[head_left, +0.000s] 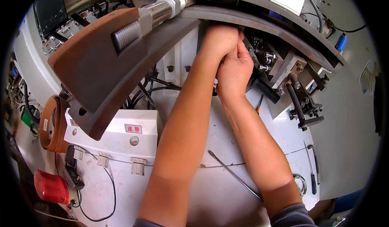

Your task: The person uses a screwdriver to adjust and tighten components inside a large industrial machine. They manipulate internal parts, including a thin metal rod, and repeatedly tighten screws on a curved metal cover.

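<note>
Both hands are together beneath the front edge of a curved dark metal plate [259,20] on a machine. My left hand [222,40] reaches in under the plate, its fingers mostly hidden by the hand itself and the plate. Just below and against it, my right hand [236,74] is closed, fingers curled and pressed together; whatever they hold is hidden. Right of the hands sits a metal bracket assembly [269,61] with several bolts. A black cylinder [265,91] juts out close to my right wrist.
At left, a heavy brown metal arm [101,53] with a threaded rod overhangs a white box [113,132] with a gauge. A thin metal rod [235,175] lies between my forearms. A brown tape roll [54,123], red lamp [50,186] and black-handled screwdriver [313,178] lie around.
</note>
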Available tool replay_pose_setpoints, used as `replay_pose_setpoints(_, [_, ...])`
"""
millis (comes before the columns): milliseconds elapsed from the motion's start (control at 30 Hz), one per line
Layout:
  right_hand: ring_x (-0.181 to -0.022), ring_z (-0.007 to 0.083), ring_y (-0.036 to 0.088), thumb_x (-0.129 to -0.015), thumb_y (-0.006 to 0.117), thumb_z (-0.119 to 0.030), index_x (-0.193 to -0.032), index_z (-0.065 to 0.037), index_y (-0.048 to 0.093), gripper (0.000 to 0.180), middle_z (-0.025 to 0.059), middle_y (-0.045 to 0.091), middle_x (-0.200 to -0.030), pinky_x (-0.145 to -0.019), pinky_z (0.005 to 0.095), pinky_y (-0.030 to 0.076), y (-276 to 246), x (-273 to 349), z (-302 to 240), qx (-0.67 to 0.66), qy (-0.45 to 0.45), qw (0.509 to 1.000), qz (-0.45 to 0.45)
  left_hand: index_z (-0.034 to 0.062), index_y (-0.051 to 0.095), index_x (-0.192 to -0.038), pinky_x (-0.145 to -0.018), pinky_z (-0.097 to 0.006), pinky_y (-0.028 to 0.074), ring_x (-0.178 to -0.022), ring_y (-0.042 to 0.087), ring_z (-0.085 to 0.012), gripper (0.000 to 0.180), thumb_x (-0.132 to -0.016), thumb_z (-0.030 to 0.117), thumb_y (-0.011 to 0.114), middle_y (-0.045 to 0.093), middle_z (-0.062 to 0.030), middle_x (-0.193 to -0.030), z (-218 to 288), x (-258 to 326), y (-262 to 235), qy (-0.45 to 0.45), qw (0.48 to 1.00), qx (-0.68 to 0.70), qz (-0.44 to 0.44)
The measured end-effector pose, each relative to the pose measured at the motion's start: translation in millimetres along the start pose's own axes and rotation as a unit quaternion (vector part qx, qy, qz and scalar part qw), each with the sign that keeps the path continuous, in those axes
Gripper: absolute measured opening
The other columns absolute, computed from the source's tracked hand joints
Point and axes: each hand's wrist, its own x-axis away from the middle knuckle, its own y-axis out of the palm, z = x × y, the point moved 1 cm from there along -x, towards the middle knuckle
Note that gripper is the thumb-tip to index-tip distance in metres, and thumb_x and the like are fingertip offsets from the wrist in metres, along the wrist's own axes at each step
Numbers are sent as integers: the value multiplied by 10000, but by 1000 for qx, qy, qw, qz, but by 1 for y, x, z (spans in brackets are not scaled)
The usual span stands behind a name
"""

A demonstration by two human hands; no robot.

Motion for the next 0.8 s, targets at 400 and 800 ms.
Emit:
replay_pose_setpoints(400, [-504,13,366,-1040,525,-237,-1247,-104,614,262,-92,432,-647,-434,188,281,-1,5,-13,-227,163,959,-55,20,686,-937,-541,-423,504,-555,601,-259,321,-948,223,438,690,-156,-800,25,8,-6,-59,961,-268,-39])
replay_pose_setpoints(800, [-509,9,346,-1061,483,-253,-1306,-137,588,291,-89,430,-648,-439,181,269,10,23,-9,-262,149,951,-75,44,701,-977,-521,-426,510,-567,619,-284,335,-947,276,461,707,-174,-850,33,22,-19,-93,945,-310,-41])
